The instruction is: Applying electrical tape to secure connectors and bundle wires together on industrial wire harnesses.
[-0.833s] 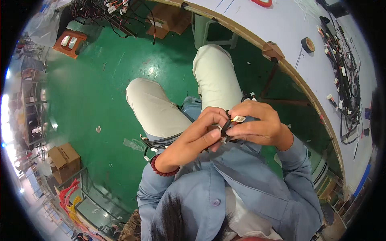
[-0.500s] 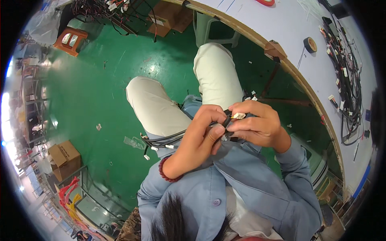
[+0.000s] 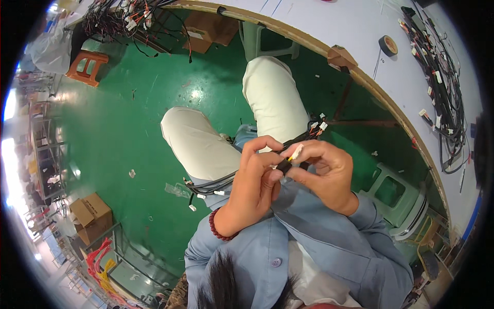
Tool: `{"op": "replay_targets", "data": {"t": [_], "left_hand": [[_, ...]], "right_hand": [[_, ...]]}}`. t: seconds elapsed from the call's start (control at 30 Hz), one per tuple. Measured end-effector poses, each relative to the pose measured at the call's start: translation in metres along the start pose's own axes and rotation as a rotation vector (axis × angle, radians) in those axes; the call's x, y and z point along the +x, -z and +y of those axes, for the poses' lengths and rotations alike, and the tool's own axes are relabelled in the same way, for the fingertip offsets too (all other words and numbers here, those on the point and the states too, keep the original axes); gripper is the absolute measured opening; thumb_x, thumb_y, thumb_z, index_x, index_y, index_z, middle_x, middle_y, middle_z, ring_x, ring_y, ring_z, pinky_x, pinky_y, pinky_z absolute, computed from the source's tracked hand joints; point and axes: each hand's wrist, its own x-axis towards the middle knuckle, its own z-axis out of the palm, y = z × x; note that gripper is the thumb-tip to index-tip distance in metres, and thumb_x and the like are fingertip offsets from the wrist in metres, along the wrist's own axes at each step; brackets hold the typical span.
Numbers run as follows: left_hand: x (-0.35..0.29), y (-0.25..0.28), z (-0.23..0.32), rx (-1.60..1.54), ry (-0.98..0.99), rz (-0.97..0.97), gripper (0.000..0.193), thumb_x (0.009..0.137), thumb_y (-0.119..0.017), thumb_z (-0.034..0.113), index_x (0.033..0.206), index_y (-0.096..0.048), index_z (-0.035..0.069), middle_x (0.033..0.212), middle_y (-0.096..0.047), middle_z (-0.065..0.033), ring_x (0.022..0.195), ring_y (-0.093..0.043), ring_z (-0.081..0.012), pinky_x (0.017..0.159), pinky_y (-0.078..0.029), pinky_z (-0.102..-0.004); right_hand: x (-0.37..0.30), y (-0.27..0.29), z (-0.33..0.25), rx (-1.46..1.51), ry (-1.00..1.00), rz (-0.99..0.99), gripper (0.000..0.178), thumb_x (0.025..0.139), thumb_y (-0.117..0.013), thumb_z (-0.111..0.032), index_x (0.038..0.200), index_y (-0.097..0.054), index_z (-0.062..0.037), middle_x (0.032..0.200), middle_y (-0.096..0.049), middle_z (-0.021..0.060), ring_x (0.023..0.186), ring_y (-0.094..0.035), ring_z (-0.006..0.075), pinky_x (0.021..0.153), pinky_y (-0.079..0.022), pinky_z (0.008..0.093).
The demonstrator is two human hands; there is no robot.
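Above my lap, both hands work at one cable end with a white connector [image 3: 297, 152] and short yellow wires. Just below that connector is a black wrapped piece [image 3: 284, 166], which may be tape or sleeving. My left hand [image 3: 252, 183] is closed, pinching this piece between thumb and fingers. My right hand [image 3: 329, 172] is closed too, its thumb and forefinger at the connector and the wrapped piece. A bundle of black cables [image 3: 213, 184] lies across my lap, passing behind the hands. Its other white connectors [image 3: 317, 126] stick out beyond my right fingers.
A white table [image 3: 360, 31] curves along the far and right side, bearing a roll of black tape [image 3: 388, 46] and a heap of wire harnesses [image 3: 437, 98]. Green stool [image 3: 393, 193] at right; orange stool [image 3: 87, 67] and cardboard box [image 3: 91, 217] at left.
My right fingers have shifted slightly, and the white connector now points more upward. The black wrapped piece shows more plainly between the hands. The view has shifted a little.
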Motion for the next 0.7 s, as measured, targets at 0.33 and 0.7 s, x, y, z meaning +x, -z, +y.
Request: {"op": "replay_targets", "data": {"t": [0.33,0.7], "left_hand": [[0.003,0.009,0.003,-0.198,0.127,-0.148,0.020,0.090,-0.041,-0.005,0.108,-0.044,0.003,0.122,-0.035,-0.0157,0.052,-0.050,-0.0102,0.046,-0.043,-0.0227],[0.002,-0.003,-0.007,0.322,-0.237,-0.072,0.017,0.085,-0.048,-0.009,0.099,-0.049,-0.001,0.122,-0.037,-0.0196,0.057,-0.053,-0.0097,0.044,-0.043,-0.0202]], "right_hand": [[0.010,0.006,-0.003,0.571,-0.352,-0.076,0.036,0.068,-0.069,0.009,0.092,-0.047,-0.0059,0.093,-0.055,0.0048,0.087,-0.056,0.0100,0.075,-0.048,0.0240],[0.001,-0.004,0.004,0.346,-0.257,0.029,0.034,0.068,-0.065,0.007,0.089,-0.042,-0.0074,0.082,-0.051,0.0025,0.083,-0.054,0.0121,0.072,-0.046,0.0245]]}}
